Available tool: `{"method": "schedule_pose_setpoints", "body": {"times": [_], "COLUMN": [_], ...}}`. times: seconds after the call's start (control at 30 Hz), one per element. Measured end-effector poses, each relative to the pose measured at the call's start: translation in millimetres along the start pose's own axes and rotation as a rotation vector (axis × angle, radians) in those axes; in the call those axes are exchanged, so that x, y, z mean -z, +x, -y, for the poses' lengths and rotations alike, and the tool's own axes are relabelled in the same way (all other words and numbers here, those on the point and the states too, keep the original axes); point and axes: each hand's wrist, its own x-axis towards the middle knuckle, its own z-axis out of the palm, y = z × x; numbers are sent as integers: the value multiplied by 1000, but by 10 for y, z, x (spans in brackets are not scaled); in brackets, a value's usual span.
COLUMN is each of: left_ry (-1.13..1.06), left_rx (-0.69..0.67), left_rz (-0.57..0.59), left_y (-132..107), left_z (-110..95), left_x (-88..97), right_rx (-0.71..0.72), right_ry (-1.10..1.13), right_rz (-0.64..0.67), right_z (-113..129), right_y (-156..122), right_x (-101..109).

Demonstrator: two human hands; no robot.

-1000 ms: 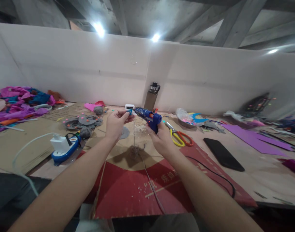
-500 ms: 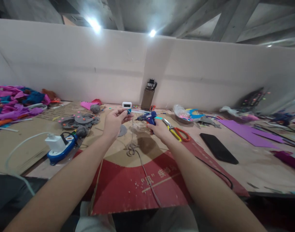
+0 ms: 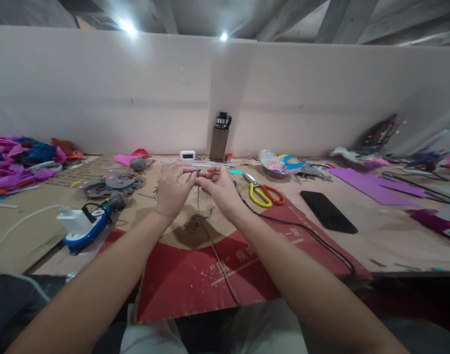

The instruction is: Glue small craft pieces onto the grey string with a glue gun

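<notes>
Both our hands meet in front of the bottle (image 3: 219, 142): left hand (image 3: 173, 191) and right hand (image 3: 222, 191) have fingertips pinched on a small blue piece (image 3: 199, 171). Below it, nearer us than the bottle, runs tangled grey cord (image 3: 195, 223); we see scissors (image 3: 264, 194) and a black phone (image 3: 328, 211) right of the bottle.

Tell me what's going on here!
A person's left hand is pinching a small blue piece, and the right hand has its fingers right up by it; whether they grip it too is hard to tell. Grey cord runs down from the hands to a loose tangle on the red-and-tan cardboard. Scissors lie to the right.
</notes>
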Motion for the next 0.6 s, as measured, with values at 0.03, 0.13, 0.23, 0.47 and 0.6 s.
{"method": "schedule_pose_setpoints", "body": {"times": [0.03,0.13,0.23,0.47,0.6], "left_ry": [-23,-150,-345,-663,-752], "left_rx": [24,220,449,610,643], "left_rz": [8,48,111,113,126], "left_y": [-9,-35,-51,-78,-80], "left_z": [-21,-93,-147,-131,-140], "left_x": [-10,-41,-76,-151,-150], "right_rx": [-22,-5,67,187,219], "right_ry": [41,-26,-178,-391,-464], "right_rz": [4,-19,-44,-92,-113], "right_z": [-11,-20,0,36,58], "right_y": [-4,-2,7,1,-16], "right_x": [-25,3,96,174,181]}}
